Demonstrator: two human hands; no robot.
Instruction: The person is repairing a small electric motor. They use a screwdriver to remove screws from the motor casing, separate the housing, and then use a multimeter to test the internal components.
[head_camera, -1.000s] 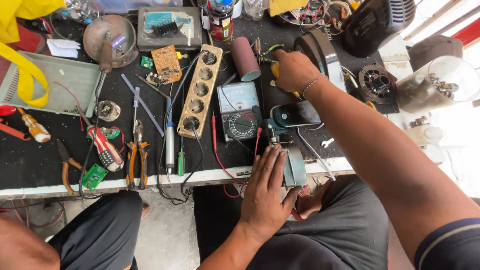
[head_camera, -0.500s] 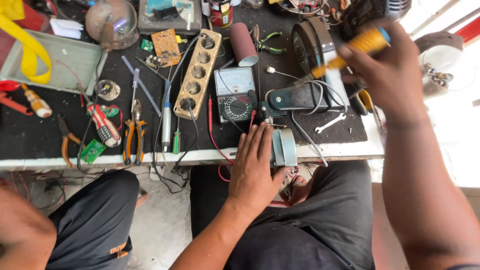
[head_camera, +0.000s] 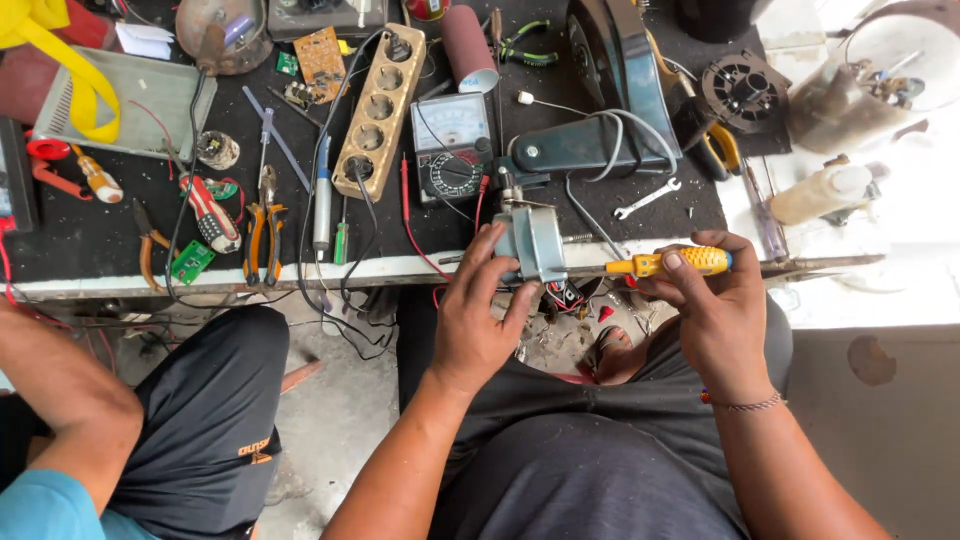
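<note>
Hands come first from where I stand: the left hand (head_camera: 478, 318) wraps its fingers around a small grey metal part (head_camera: 533, 243) and steadies it at the near edge of the workbench (head_camera: 90, 240), just above the person's lap. The right hand (head_camera: 712, 305) grips a yellow-handled screwdriver (head_camera: 672, 263), held level, its shaft pointing left toward the metal part; the tip is hidden behind the part, so I cannot tell whether it touches. A thin bracelet (head_camera: 742, 404) circles the right wrist. Off to the left sits a second person, with a dark-trousered knee (head_camera: 205, 400) and a bare forearm (head_camera: 65, 375) in view. On the black bench top, just beyond the metal part, lies a small spanner (head_camera: 647, 198) beside a grey cable (head_camera: 625, 125). Left of that are a meter with a dial (head_camera: 452, 148), red leads (head_camera: 405, 205), a beige power strip (head_camera: 378, 110), and a soldering iron (head_camera: 322, 195). Further left lie orange-handled pliers (head_camera: 262, 230), a red-and-white tool (head_camera: 210, 212) and a small green circuit board (head_camera: 191, 261). Toward the back stand a maroon roll (head_camera: 468, 45), a grey tray (head_camera: 150, 100) with a yellow strap (head_camera: 60, 60), and a black fan-like part (head_camera: 745, 92). On the pale surface to the right rests a white bottle (head_camera: 822, 192).
</note>
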